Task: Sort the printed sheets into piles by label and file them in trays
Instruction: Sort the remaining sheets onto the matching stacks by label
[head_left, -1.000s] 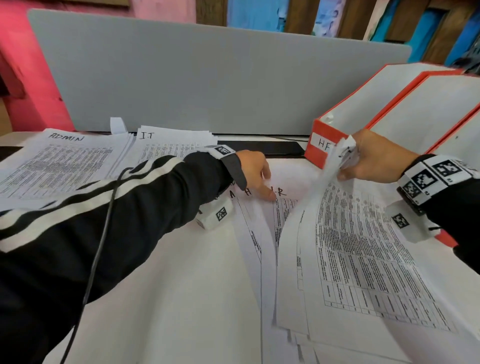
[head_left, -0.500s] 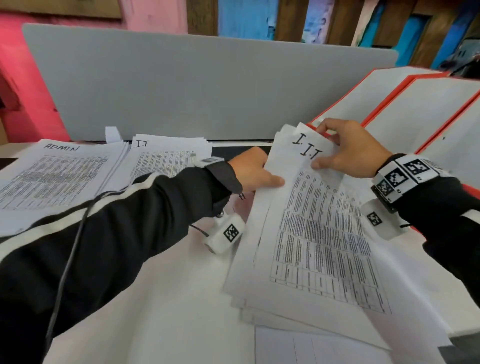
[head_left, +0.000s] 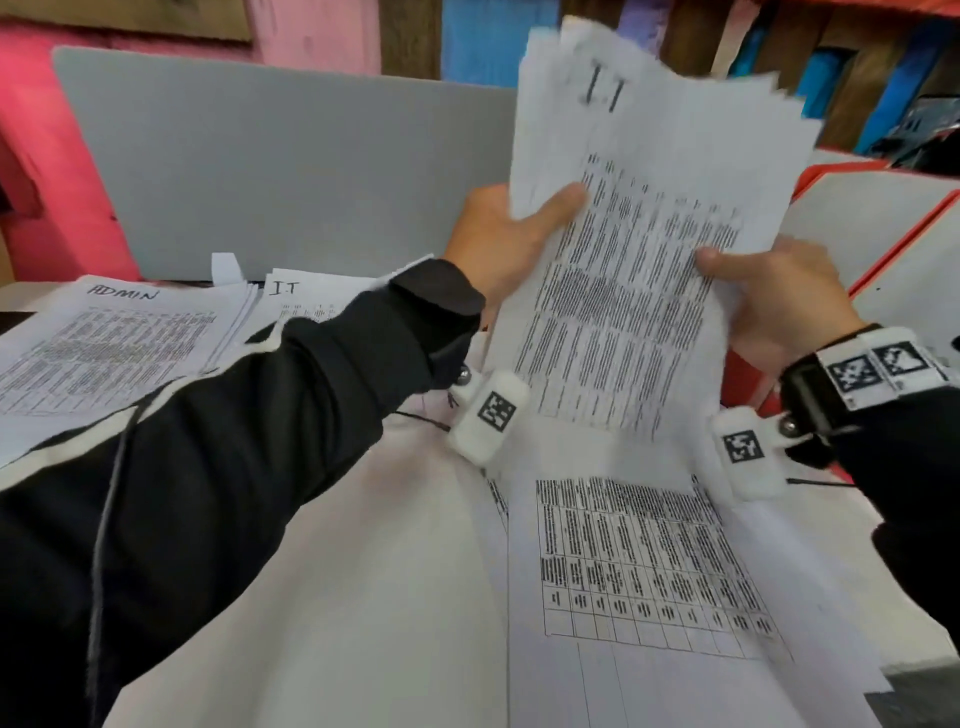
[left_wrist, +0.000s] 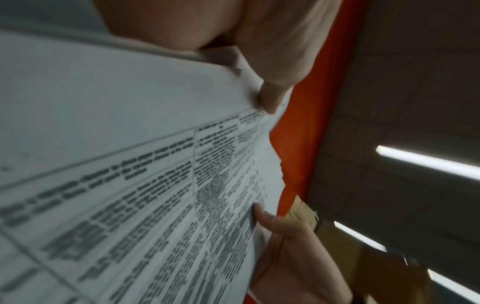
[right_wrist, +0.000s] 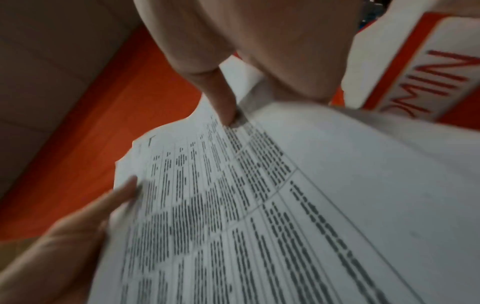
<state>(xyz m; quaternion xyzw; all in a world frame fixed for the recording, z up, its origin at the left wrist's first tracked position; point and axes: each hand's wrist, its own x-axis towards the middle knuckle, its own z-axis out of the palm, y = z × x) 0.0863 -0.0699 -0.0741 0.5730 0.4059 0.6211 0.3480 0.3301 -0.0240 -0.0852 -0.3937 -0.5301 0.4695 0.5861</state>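
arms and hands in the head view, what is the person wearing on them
Bare hands, left hand and right hand. Black sleeves; the left sleeve has white stripes and a thin black cable along it. The right wrist carries a black band with square black-and-white markers; a white marked camera pod hangs under each wrist.

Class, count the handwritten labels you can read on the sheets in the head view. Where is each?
3: ADMIN on the far-left pile, I.T on the pile beside it, I.T atop the lifted stack. Sleeves and papers may hide others.
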